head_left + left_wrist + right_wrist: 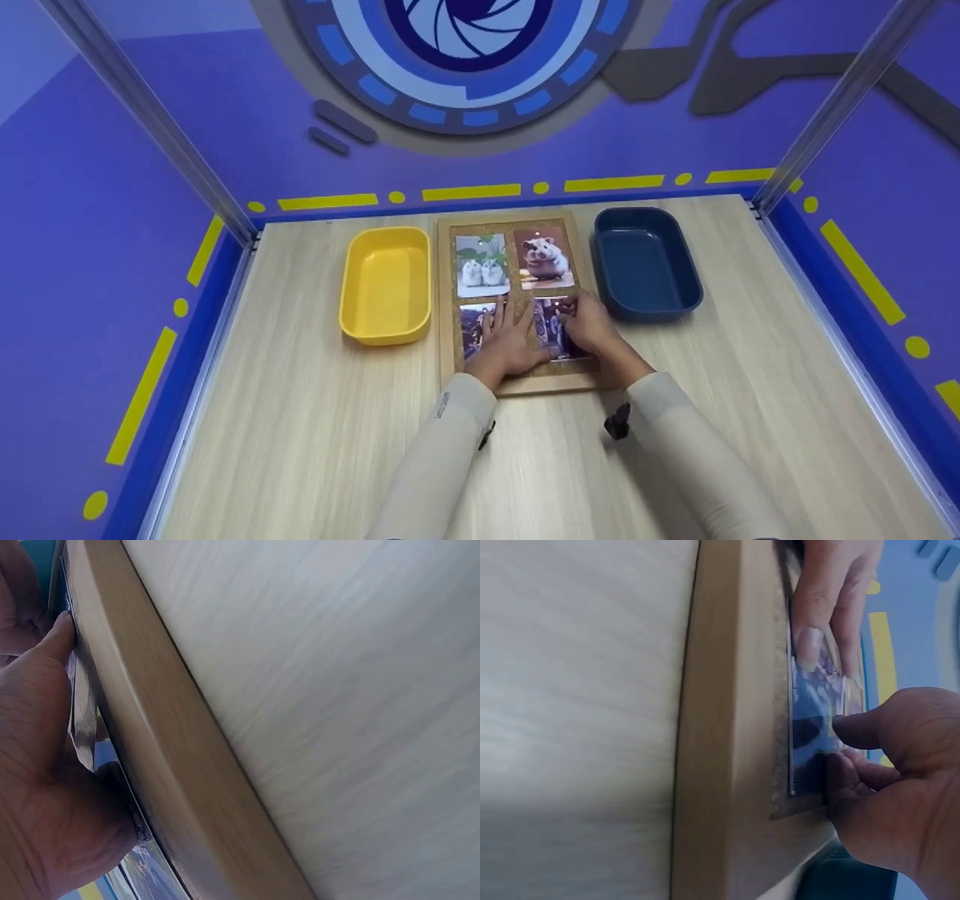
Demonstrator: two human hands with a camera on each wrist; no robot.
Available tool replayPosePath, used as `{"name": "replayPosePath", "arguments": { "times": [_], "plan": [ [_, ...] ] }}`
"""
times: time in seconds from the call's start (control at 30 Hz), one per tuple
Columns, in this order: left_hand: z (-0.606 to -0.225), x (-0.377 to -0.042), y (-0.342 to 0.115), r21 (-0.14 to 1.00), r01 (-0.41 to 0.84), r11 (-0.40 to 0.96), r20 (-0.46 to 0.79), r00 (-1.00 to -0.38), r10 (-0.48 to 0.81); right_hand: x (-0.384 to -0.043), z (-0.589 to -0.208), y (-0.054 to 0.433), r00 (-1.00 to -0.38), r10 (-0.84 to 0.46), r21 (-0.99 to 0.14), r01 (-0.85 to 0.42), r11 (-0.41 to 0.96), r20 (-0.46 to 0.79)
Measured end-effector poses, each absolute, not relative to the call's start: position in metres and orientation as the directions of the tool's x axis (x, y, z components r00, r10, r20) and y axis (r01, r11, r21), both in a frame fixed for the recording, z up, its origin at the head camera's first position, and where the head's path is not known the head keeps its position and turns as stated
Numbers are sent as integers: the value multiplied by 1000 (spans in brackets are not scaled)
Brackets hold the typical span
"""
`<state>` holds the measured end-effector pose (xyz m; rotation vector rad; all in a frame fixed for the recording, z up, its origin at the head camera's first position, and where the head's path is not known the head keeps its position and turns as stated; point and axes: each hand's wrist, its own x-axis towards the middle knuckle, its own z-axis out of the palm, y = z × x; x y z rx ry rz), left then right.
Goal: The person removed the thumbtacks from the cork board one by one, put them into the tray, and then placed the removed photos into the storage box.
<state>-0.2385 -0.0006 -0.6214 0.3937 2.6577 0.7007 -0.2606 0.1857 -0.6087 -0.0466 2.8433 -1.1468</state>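
A wood-framed cork board (445, 352) lies on the table with several photos on it. My left hand (512, 346) rests over the two lower photos, fingers spread and thumb on the lower right photo (556, 330). In the right wrist view, left fingertips press on this glossy photo (810, 720). Close to its upper right part, my right hand (591, 322) has curled fingers, with thumb and fingertips close together at the photo's surface. Whether anything small is between them is hidden. Two upper photos, of white hamsters (482, 270) and a brown-and-white hamster (545, 259), lie uncovered.
Left of the board stands a yellow tray (346, 300), and to its right a dark blue tray (697, 289). Purple panels with metal edge strips (825, 112) enclose the pale wooden table (300, 450) at the back and sides.
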Motion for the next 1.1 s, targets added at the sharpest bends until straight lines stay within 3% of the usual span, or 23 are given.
{"name": "replayPosePath", "arguments": {
  "times": [0.43,1.1],
  "plan": [
    [-616,-235,1,502,204,841,-247,-898,365,-271,-616,179,-999,27,-681,47,731,-40],
    [-614,-233,-2,501,208,840,-237,-900,365,-277,-613,178,-999,12,-648,40,761,-48]
  ]
}}
